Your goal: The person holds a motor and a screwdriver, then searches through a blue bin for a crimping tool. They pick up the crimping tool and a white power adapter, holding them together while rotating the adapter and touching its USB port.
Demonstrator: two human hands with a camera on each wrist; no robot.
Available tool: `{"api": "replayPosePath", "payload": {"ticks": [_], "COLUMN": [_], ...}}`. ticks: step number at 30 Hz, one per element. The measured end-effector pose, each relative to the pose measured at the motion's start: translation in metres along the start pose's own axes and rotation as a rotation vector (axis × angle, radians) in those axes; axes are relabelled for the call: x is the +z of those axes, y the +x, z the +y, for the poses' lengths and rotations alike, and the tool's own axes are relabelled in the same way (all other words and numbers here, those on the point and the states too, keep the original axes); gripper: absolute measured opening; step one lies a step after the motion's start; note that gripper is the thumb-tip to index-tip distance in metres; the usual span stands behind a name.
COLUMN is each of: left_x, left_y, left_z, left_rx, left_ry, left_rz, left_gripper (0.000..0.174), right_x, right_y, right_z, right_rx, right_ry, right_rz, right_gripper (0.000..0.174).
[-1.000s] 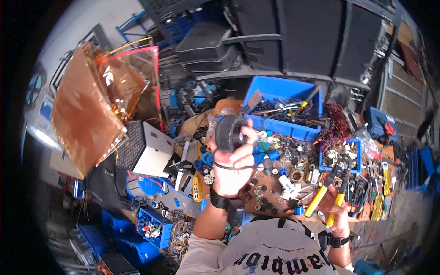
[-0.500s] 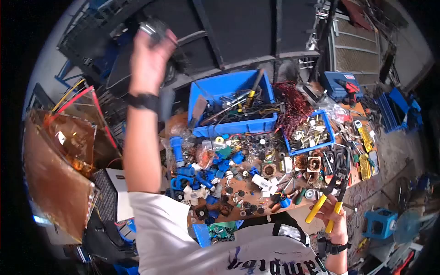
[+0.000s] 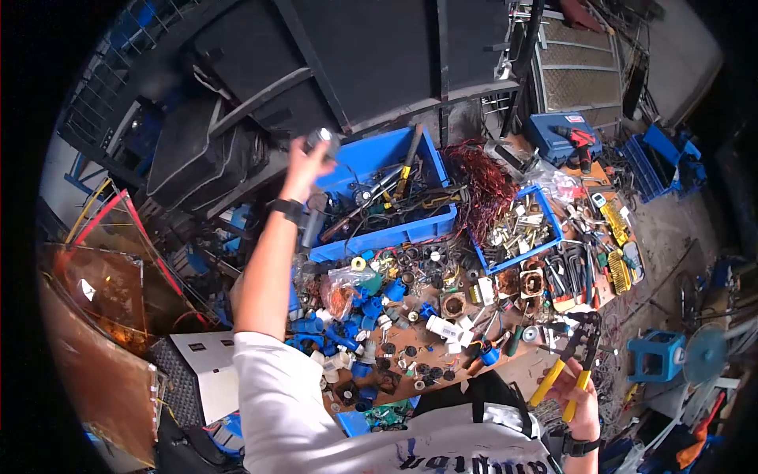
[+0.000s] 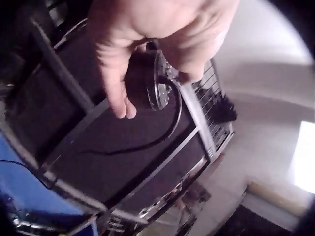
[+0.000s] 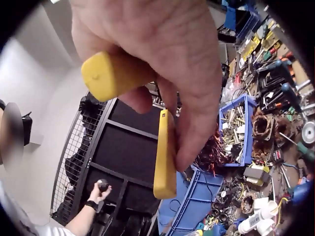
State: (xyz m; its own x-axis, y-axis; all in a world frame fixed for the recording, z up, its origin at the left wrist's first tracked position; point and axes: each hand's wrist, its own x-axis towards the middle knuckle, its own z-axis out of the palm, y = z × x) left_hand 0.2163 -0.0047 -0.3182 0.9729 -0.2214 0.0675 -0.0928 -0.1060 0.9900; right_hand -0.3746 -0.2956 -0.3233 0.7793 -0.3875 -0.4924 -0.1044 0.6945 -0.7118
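Observation:
Stretched out ahead, my left hand (image 3: 304, 170) grips a round black device (image 3: 325, 142) by the left rear corner of the large blue crate (image 3: 387, 239). In the left wrist view, thumb and fingers clasp the device's sides, and a black cord (image 4: 172, 125) curves down from its face. What kind of device it is, I cannot tell. My right hand (image 3: 583, 395), low at the table's front right, holds pliers (image 3: 584, 340) with yellow handles and dark jaws pointing away from me. The right wrist view shows a yellow handle (image 5: 165, 162) below the fingers.
Long tools fill the large crate. A smaller blue tray (image 3: 521, 255) of metal parts stands right of it, beside tangled reddish wire (image 3: 482, 186). Loose fittings and motor parts cover the wooden table (image 3: 505, 371). A blue stool (image 3: 655, 355) stands at the right, brown sheets (image 3: 103, 347) at the left.
My left hand went from over the table with the black device up to the far left, then came lower beside the crate. The view turned rightward. The right hand keeps the pliers.

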Motion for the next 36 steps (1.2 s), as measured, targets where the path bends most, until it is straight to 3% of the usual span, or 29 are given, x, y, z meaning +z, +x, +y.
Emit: {"api": "replayPosePath", "payload": {"ticks": [3, 4, 8, 11, 12, 14, 15, 17, 18, 24, 28, 32, 36], "left_x": [0.010, 0.015, 0.031, 0.037, 0.037, 0.040, 0.042, 0.041, 0.041, 0.044, 0.047, 0.052, 0.059], "left_y": [-0.006, -0.008, -0.024, -0.031, -0.031, -0.047, -0.058, -0.081, -0.097, -0.213, -0.309, -0.400, -0.471], "left_z": [-0.082, -0.111, -0.143, -0.143, -0.155, -0.129, -0.119, -0.105, -0.100, -0.131, -0.169, -0.200, -0.213], "left_rx": [-0.336, -0.346, -0.604, -0.669, -0.573, -0.468, -0.422, -0.433, -0.436, -0.565, -0.696, -0.883, -0.936], "left_ry": [-0.025, 0.013, -0.009, -0.058, -0.049, -0.154, -0.208, -0.264, -0.287, -0.446, -0.471, -0.482, -0.481], "left_rz": [-0.060, 0.022, 0.008, -0.069, -0.068, -0.065, -0.063, -0.126, -0.150, -0.171, -0.035, 0.011, 0.136], "left_gripper": [0.057, 0.057, 0.063, 0.068, 0.069, 0.064, 0.047, 0.040, 0.038, 0.035, 0.038, 0.032, 0.030], "right_x": [-0.007, -0.009, -0.009, -0.011, -0.013, -0.012, -0.010, -0.007, -0.009, -0.015, -0.017, -0.027, -0.039], "right_y": [-0.007, -0.008, -0.014, -0.021, -0.024, -0.024, -0.025, -0.023, -0.022, -0.005, 0.005, 0.019, 0.038], "right_z": [0.004, 0.006, 0.009, 0.008, 0.008, 0.007, 0.005, 0.005, 0.006, 0.006, 0.012, 0.018, 0.020], "right_rx": [0.024, 0.035, 0.029, 0.029, 0.033, 0.025, 0.024, 0.035, 0.055, 0.229, 0.296, 0.414, 0.456], "right_ry": [-0.012, -0.014, 0.002, 0.017, 0.018, -0.040, -0.053, -0.059, -0.061, 0.032, 0.099, 0.195, 0.107], "right_rz": [0.066, 0.093, 0.118, 0.108, 0.120, 0.121, 0.097, 0.114, 0.161, 0.026, -0.019, -0.056, -0.118], "right_gripper": [0.066, 0.065, 0.067, 0.066, 0.066, 0.066, 0.068, 0.070, 0.071, 0.070, 0.061, 0.062, 0.060]}}
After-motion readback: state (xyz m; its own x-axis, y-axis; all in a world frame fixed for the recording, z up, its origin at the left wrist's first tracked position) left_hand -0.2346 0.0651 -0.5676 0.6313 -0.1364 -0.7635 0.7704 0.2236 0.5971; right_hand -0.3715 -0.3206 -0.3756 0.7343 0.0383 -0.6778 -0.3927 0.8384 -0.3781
